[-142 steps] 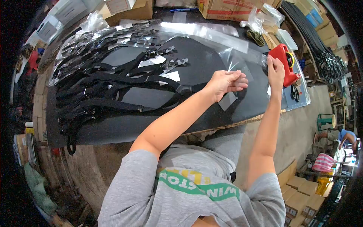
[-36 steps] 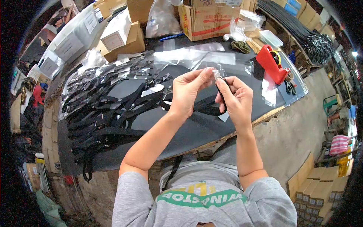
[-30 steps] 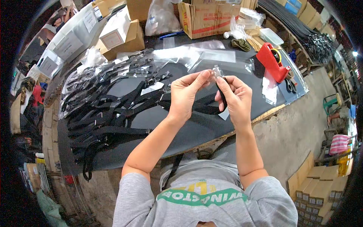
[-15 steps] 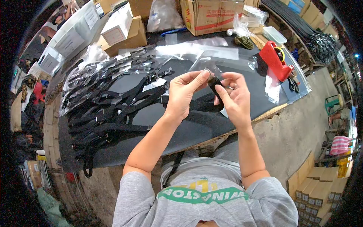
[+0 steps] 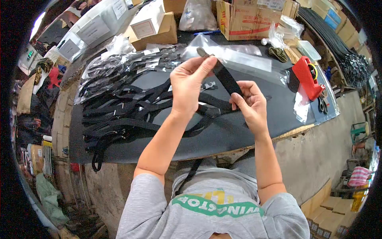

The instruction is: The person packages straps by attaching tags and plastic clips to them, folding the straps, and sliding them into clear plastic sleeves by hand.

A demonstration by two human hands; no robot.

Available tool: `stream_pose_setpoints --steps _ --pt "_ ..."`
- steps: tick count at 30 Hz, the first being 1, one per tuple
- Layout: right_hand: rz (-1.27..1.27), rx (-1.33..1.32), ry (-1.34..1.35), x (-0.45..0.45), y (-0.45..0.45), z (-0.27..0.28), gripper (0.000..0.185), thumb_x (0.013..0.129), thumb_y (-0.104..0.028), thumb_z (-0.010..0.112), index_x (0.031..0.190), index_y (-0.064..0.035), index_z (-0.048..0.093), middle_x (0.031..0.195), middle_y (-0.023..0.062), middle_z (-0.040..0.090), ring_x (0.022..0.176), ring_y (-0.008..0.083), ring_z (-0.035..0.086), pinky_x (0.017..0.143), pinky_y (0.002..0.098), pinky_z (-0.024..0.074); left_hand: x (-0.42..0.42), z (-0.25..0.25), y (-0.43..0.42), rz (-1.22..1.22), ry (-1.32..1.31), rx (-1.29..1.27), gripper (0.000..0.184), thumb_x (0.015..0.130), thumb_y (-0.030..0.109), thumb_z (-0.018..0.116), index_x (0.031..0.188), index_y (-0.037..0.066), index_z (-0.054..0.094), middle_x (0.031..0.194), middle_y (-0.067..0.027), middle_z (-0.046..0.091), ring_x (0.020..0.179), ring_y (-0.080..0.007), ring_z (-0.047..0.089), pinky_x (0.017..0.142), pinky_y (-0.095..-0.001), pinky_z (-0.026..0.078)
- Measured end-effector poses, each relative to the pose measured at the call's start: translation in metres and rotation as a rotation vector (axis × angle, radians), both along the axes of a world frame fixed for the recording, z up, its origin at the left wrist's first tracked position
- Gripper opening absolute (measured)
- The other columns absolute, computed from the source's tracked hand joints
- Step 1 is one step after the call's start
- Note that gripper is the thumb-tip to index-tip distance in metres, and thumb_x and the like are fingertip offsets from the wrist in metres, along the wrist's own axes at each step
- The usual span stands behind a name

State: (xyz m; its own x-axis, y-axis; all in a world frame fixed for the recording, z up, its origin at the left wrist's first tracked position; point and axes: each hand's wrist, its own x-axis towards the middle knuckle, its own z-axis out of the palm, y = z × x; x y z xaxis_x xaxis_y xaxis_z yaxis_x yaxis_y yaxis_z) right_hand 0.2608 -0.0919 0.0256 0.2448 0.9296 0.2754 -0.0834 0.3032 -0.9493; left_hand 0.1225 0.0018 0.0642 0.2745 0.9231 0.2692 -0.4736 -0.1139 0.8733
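Observation:
A black strap (image 5: 227, 78) is stretched at a slant between my two hands above the table. My left hand (image 5: 188, 81) pinches its upper end between thumb and fingers. A small dark tab or fitting (image 5: 202, 52) pokes out above that thumb; its exact kind is too small to tell. Lower down and to the right, my right hand (image 5: 252, 104) grips the same strap between thumb and curled fingers. To the left lies a tangle of black straps (image 5: 119, 126) with small metal parts. Behind them are several straps in clear plastic bags (image 5: 127, 65).
Clear plastic sleeves (image 5: 246, 57) lie beyond my hands. A red tape dispenser (image 5: 307, 77) and scissors (image 5: 322, 104) are at the table's right. Cardboard boxes (image 5: 250, 20) and a white box (image 5: 148, 20) line the back. The wooden table edge (image 5: 292, 133) runs in front of me.
My hands have moved apart, drawing a length of strap out between them. My left hand has risen with the strap's end. The camera view has shifted a little.

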Motion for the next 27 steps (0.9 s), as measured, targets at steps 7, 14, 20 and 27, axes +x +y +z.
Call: stream_pose_setpoints --steps 7,14,20,27 --pt "-0.051 0.113 -0.106 -0.006 0.021 0.009 0.024 0.086 -0.002 0.060 0.102 -0.0039 0.042 0.086 0.0021 0.053 0.075 0.0073 0.053 0.061 0.0199 0.0416 0.004 -0.015 -0.009 -0.083 -0.037 -0.161 0.007 0.080 0.008 0.070 0.084 0.003 0.069 0.079 -0.0027 0.067 0.067 -0.0066 0.059 0.065 -0.0208 0.046" --pt "0.171 0.095 0.027 0.006 0.032 0.012 0.023 0.091 -0.011 0.055 0.109 -0.0024 0.043 0.083 0.0026 0.056 0.072 0.0083 0.053 0.064 0.0220 0.0426 -0.001 -0.002 0.009 -0.040 -0.101 -0.176 0.009 0.082 0.014 0.069 0.082 0.005 0.067 0.079 -0.0030 0.067 0.066 -0.0078 0.059 0.062 -0.0224 0.049" --pt "0.194 0.002 -0.022 0.020 0.043 -0.001 0.014 0.089 -0.016 0.059 0.088 -0.0024 0.058 0.068 -0.0031 0.054 0.060 0.0043 0.048 0.057 0.0195 0.0386 -0.030 0.013 0.029 0.027 -0.096 -0.105 0.009 0.079 0.011 0.071 0.080 0.004 0.066 0.080 -0.0052 0.067 0.068 -0.0110 0.061 0.068 -0.0262 0.052" --pt "0.038 -0.079 -0.189 0.019 0.041 0.030 0.014 0.088 -0.017 0.061 0.085 -0.0034 0.059 0.064 -0.0068 0.050 0.057 0.0008 0.043 0.050 0.0176 0.0312 -0.022 -0.008 0.032 0.013 -0.157 -0.201 0.007 0.079 0.007 0.070 0.079 0.002 0.065 0.078 -0.0051 0.065 0.067 -0.0131 0.062 0.070 -0.0285 0.054"
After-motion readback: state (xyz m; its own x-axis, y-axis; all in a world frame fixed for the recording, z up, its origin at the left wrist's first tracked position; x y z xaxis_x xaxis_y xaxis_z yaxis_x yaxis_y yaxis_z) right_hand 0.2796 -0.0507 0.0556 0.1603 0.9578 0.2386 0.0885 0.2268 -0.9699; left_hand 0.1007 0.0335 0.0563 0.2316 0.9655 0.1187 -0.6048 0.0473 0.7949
